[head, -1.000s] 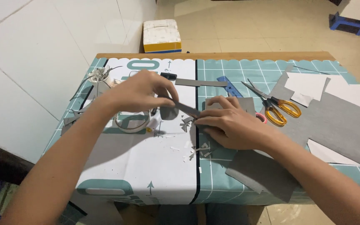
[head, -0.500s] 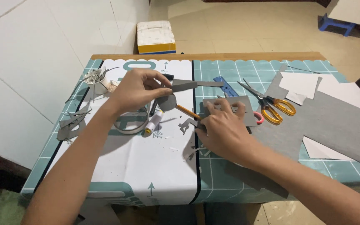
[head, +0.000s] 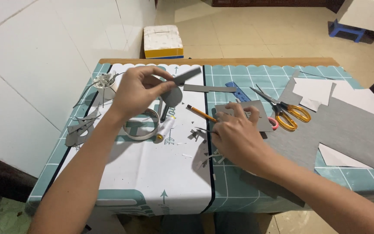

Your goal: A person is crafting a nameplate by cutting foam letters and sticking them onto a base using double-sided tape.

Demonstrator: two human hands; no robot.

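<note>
My left hand (head: 140,89) is raised above the table, pinching a grey card cutout (head: 175,92) with a round part and a strip sticking up to the right. My right hand (head: 238,135) lies flat on the table with its fingers spread, the fingertips on a grey card square (head: 256,113). A yellow pencil (head: 200,113) lies loose just left of that hand, apart from it. Small grey scraps (head: 204,149) are scattered below the pencil, by my right thumb.
A tape roll (head: 141,128) lies under my left hand, a white cup (head: 105,85) of scraps stands far left. Yellow-handled scissors (head: 288,112), a blue ruler (head: 239,92), a grey strip (head: 209,88), a large grey sheet (head: 347,130) and white paper pieces (head: 314,91) lie right. A foam box (head: 163,41) sits on the floor.
My left hand has lifted the grey cutout up and away from my right hand. The pencil now lies free on the table, and my right hand has flattened onto the card square.
</note>
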